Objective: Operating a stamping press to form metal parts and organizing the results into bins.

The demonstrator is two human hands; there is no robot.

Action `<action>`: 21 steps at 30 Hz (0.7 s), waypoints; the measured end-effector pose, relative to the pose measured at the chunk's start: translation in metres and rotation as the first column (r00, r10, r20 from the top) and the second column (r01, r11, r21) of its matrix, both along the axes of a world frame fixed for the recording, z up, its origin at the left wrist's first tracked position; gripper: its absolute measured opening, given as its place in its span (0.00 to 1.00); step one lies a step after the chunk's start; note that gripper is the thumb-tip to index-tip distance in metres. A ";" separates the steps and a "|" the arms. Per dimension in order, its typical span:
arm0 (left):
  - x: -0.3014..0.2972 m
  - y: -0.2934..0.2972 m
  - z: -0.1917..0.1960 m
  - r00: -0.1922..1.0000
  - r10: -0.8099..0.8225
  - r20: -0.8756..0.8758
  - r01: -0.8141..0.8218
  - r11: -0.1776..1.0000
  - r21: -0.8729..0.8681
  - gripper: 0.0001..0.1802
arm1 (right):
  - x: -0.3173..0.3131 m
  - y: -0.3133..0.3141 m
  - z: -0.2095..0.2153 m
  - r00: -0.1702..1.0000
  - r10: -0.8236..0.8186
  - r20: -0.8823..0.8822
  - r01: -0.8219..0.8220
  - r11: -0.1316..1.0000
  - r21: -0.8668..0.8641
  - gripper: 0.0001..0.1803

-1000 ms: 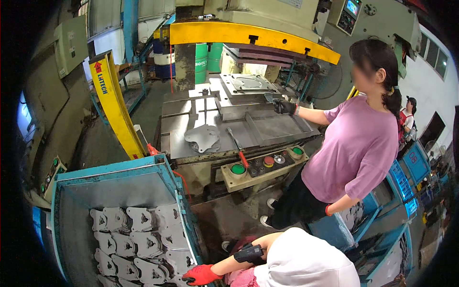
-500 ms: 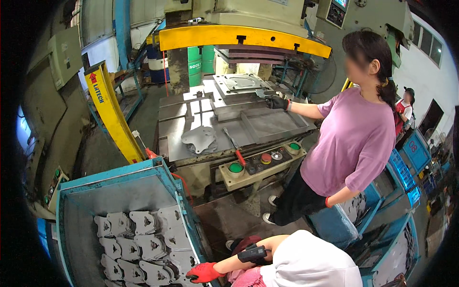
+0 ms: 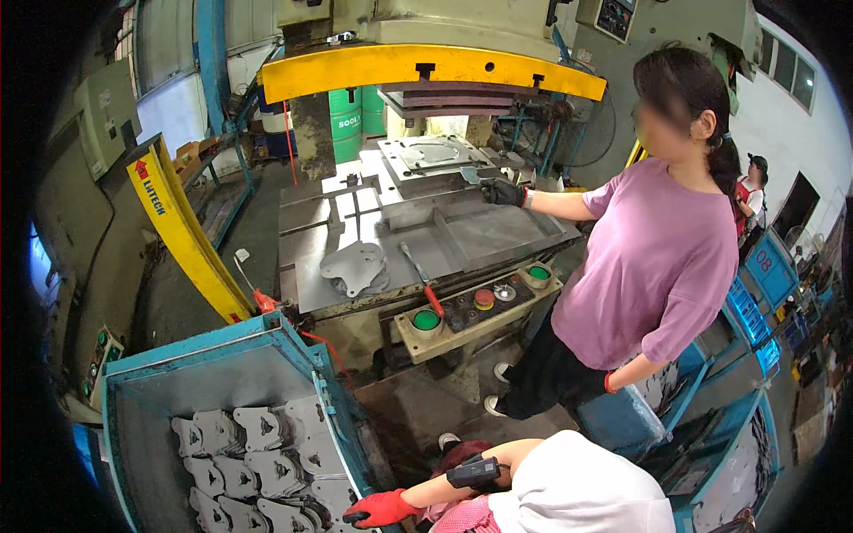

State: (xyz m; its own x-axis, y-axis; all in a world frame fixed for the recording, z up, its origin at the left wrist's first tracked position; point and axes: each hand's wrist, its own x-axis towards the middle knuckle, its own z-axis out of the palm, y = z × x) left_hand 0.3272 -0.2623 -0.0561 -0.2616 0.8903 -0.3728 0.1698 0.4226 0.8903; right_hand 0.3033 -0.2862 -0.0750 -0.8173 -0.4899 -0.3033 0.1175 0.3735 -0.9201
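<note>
My right hand point(image 3: 382, 509), in a red glove with dark fingertips, lies over the right rim of a blue metal bin point(image 3: 306, 362). Its fingers bend over that rim; their tips are partly hidden. A black device point(image 3: 473, 472) is strapped to my right forearm, below a white sleeve. Beside this hand, inside the bin, flat grey stamped metal plates point(image 3: 259, 429) with holes lie in stacked rows. My left hand is out of view.
A co-worker point(image 3: 653, 258) in a pink top stands at a press, one black-gloved hand point(image 3: 505, 192) at its bed point(image 3: 498, 226). On the bed lie stacked metal plates point(image 3: 354, 266) and a red-handled tool point(image 3: 421, 281). A button panel point(image 3: 480, 313) and yellow post point(image 3: 182, 226) stand nearby.
The view has shifted slightly, so the press and bed sit further left. My right hand stays at the bin's rim. The co-worker's black-gloved hand remains by the press bed.
</note>
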 end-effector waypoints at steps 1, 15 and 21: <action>0.000 0.000 -0.001 1.000 0.004 0.001 -0.004 1.000 -0.003 0.19 | 0.000 0.006 0.001 1.000 0.006 -0.024 -0.006 1.000 -0.018 0.30; -0.013 -0.011 -0.005 0.996 0.086 -0.008 -0.086 0.996 -0.016 0.19 | -0.010 0.027 0.029 0.998 -0.054 0.025 0.055 0.997 -0.054 0.27; -0.032 -0.043 -0.001 0.987 0.156 -0.033 -0.157 0.987 -0.021 0.20 | -0.013 0.054 0.015 0.945 -0.327 -0.014 0.326 0.945 -0.029 0.28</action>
State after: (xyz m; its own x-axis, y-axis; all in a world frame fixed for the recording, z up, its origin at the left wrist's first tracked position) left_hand 0.2953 -0.3056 -0.0566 -0.4088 0.8288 -0.3820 0.1280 0.4665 0.8752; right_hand 0.2900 -0.2317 -0.0597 -0.9391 -0.2029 -0.2773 0.2118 0.2937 -0.9321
